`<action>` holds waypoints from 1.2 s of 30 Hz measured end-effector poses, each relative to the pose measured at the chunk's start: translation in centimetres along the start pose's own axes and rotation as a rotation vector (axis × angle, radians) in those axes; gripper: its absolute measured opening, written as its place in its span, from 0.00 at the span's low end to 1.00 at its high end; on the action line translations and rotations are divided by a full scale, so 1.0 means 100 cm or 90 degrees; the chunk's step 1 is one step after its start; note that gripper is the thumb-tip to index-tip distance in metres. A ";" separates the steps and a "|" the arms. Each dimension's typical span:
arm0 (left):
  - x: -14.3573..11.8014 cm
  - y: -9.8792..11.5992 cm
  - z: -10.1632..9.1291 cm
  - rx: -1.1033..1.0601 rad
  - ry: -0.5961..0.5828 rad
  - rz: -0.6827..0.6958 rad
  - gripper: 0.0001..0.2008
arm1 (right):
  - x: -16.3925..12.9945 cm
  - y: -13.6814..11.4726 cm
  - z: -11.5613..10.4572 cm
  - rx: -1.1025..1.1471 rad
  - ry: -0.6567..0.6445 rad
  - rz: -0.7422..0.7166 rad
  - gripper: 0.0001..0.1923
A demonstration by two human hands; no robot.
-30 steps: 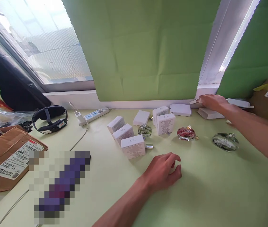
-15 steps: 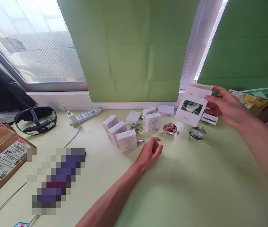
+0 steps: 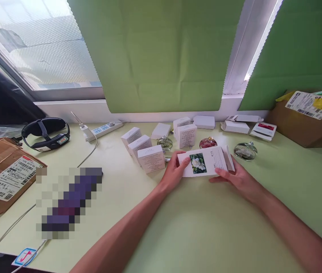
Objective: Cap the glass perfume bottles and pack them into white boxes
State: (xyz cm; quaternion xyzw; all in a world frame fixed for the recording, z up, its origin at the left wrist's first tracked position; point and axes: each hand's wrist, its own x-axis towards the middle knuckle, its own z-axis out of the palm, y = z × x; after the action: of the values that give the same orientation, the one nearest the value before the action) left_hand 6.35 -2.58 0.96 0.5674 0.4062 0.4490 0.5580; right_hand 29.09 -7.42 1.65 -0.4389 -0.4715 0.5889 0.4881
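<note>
Both hands hold a white perfume box (image 3: 208, 161) with a white-flower picture on its face, tilted sideways above the table. My left hand (image 3: 175, 170) is closed on its left end, thumb on the front. At the right end, where a flap stands up, my right hand (image 3: 236, 175) grips it. Just behind sits a round glass bottle of red liquid (image 3: 208, 142), partly hidden by the box. A clear glass bottle (image 3: 245, 151) stands beyond my right hand. Another greenish glass bottle (image 3: 165, 143) is among several small white boxes (image 3: 150, 159) left of my left hand.
White cartons (image 3: 236, 126) lie along the back by the windowsill. A cardboard box (image 3: 305, 125) stands at the far right, another (image 3: 10, 182) at the left. A black headset (image 3: 46, 134), a power strip (image 3: 106, 130), a cable and a pixelated dark object (image 3: 72, 201) occupy the left side.
My right hand has brought the flower-picture box from the back right to the middle, turning it sideways. My left hand, empty before, has taken hold of its left end. The view has shifted slightly.
</note>
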 end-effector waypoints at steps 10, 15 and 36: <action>0.002 0.003 -0.002 -0.026 -0.002 -0.045 0.21 | 0.004 -0.002 -0.012 0.135 -0.037 0.031 0.26; 0.001 0.005 -0.002 -0.030 0.006 -0.058 0.19 | 0.001 0.000 -0.017 0.077 -0.079 0.046 0.22; 0.000 0.003 -0.002 -0.015 0.009 -0.060 0.17 | -0.003 0.004 -0.012 0.087 -0.142 0.038 0.28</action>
State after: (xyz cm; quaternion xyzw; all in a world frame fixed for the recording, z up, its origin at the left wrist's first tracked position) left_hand 6.11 -2.51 1.29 0.5380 0.4313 0.4310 0.5821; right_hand 30.27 -7.62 1.10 -0.3501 -0.4683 0.6790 0.4438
